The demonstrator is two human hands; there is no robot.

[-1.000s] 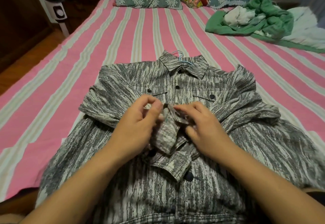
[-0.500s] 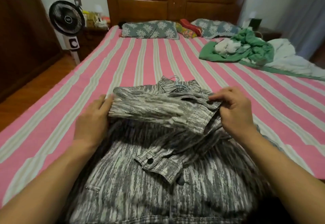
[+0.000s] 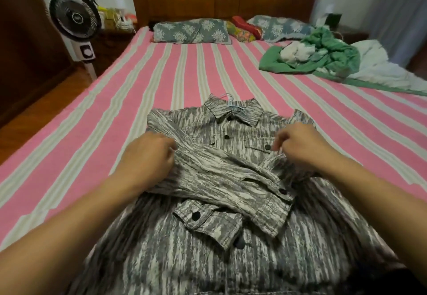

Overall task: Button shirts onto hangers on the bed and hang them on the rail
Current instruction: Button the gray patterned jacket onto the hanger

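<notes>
Shirt: your grey-and-white streaked button-up shirt (image 3: 231, 248) lies front-up on the pink-striped bed (image 3: 161, 75), sleeves folded across.
Left hand (image 3: 147, 156): grips a sleeve fold.
Right hand (image 3: 302, 144): pinches the other sleeve.

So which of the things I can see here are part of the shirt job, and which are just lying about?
Part of the job:
- grey patterned shirt, laid out on the striped bed
- hanger, its hook showing above the collar
- left hand and right hand, both gripping the folded sleeves

Just lying about:
- green clothes pile
- pillows
- fan
</notes>
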